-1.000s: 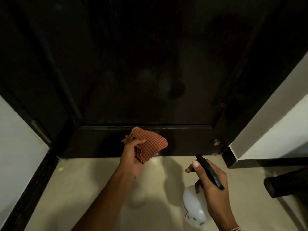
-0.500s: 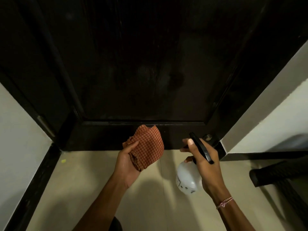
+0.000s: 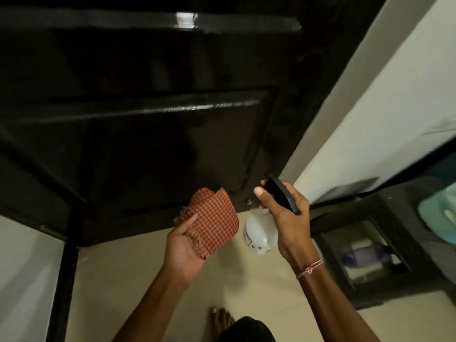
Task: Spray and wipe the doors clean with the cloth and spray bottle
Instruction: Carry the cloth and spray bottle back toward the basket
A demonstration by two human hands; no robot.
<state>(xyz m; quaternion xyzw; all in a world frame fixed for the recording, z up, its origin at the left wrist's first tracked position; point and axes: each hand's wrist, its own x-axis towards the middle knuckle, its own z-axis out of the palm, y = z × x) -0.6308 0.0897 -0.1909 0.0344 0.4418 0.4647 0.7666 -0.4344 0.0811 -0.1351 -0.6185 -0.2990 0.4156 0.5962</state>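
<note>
Below both hands, a bare foot point(image 3: 220, 319) stands on the floor point(image 3: 148, 280), where drips could leave it slick. Just above, the left hand point(image 3: 183, 245) grips a bunched checked cloth point(image 3: 214, 220), and a loose fold could slip from that grip. Right beside it, the right hand point(image 3: 291, 223) is wrapped round the spray bottle point(image 3: 256, 235), its black head pointing towards the dark door point(image 3: 148, 144) beyond. Poorly aimed, the mist would wet the cloth or the wall point(image 3: 370, 107).
</note>
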